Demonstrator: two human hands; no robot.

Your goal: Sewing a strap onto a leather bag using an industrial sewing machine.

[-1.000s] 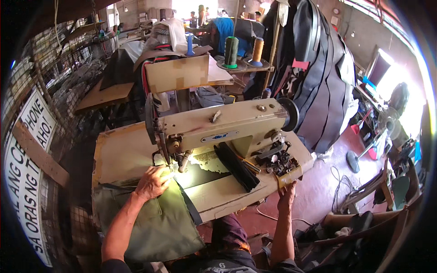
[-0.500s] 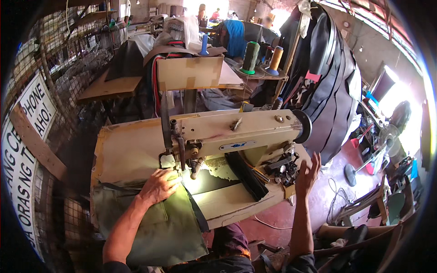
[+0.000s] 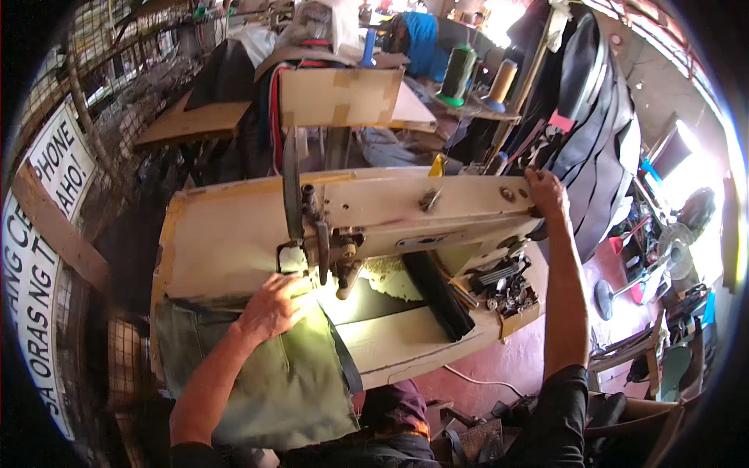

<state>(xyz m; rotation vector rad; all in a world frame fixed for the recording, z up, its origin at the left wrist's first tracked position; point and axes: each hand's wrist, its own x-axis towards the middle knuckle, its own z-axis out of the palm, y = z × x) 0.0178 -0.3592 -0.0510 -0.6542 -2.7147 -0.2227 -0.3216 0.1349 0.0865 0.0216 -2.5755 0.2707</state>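
My left hand (image 3: 273, 309) is closed at the edge of an olive-green fabric piece (image 3: 269, 382), its fingertips beside the lit needle area of the sewing machine (image 3: 374, 200). The fabric has a dark strip along its right side and drapes over the table's front edge. At the machine's right end, my right hand (image 3: 548, 193) is wrapped over the handwheel, which it mostly hides. Under the machine's arm lies a black folded strip (image 3: 437, 296).
A box of small metal parts (image 3: 519, 310) sits at the table's right. Behind the machine stand a green thread cone (image 3: 457, 76), an orange thread cone (image 3: 500, 84) and a cardboard panel (image 3: 339, 97). Black sheets (image 3: 597, 148) hang at the back right; a fan (image 3: 672, 253) stands beyond.
My right hand has gone from raised and open beside the table up to the handwheel and closed on it. The left hand stays on the fabric. The view has shifted slightly.
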